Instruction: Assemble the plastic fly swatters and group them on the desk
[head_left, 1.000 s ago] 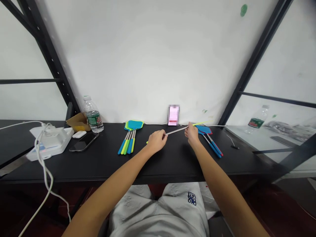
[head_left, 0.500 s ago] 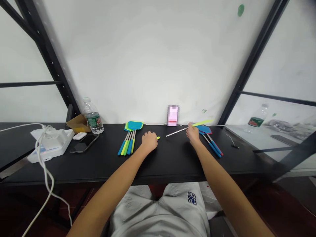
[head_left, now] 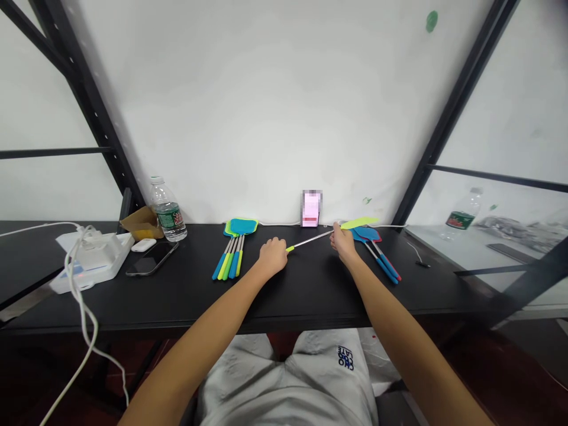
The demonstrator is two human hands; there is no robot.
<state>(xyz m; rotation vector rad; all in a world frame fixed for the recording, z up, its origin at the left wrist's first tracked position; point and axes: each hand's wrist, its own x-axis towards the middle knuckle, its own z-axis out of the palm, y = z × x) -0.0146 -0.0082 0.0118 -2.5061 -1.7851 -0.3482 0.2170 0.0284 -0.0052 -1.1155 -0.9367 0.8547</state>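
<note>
Over the middle of the desk, a yellow-green fly swatter (head_left: pixel 310 239) with a metal rod spans between my hands. My left hand (head_left: pixel 273 255) is closed around its yellow-green grip, whose end pokes out beside my thumb and meets the rod. At the other end, my right hand (head_left: pixel 342 242) pinches the rod just below the flat yellow-green head (head_left: pixel 360 222). Left of my hands lies a fan of several fly swatters (head_left: pixel 231 248) with blue, green and yellow grips. Partly behind my right hand rest blue and red fly swatters (head_left: pixel 376 251).
A pink-screened phone (head_left: pixel 311 208) leans on the wall at the back. On the left stand a water bottle (head_left: pixel 168 211), a brown box (head_left: pixel 142 223), a white case (head_left: pixel 144 245), a dark phone (head_left: pixel 152 258) and a power strip (head_left: pixel 95 257) with white cables. A short cable (head_left: pixel 419 255) lies right.
My left hand slid off the rod to the left, then brought the grip back right until it met the rod. My right hand shifted slightly left, and the swatter head turned to show more face.
</note>
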